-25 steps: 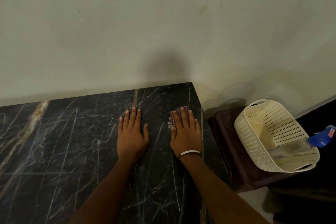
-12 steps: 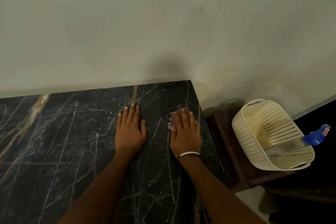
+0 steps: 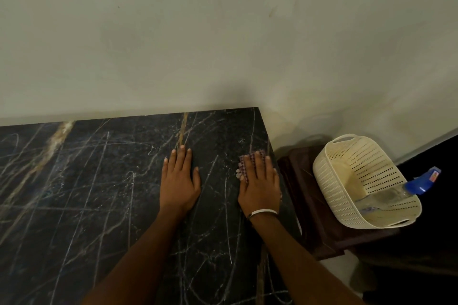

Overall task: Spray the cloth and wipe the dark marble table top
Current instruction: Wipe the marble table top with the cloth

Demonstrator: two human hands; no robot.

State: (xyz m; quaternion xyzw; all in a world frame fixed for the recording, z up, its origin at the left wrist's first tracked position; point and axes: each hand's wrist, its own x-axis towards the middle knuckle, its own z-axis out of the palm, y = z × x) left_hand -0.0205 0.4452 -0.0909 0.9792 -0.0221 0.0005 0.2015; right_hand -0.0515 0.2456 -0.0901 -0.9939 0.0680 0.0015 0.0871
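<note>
The dark marble table top (image 3: 99, 193) with pale veins fills the lower left. My left hand (image 3: 179, 181) lies flat on it, fingers together, holding nothing. A small checked cloth (image 3: 244, 164) lies near the table's right edge, pressed flat under my right hand (image 3: 259, 187); only its far and left edges show past the fingers. A clear spray bottle with a blue trigger head (image 3: 418, 182) leans in a cream basket to the right, off the table.
The cream perforated basket (image 3: 347, 181) sits on a low dark brown stand (image 3: 319, 230) beside the table's right edge. A plain pale wall (image 3: 223, 32) rises directly behind the table. Dark floor lies at far right.
My right hand with the cloth has slid a little to the right, closer to the table's edge. My left hand has stayed flat in place.
</note>
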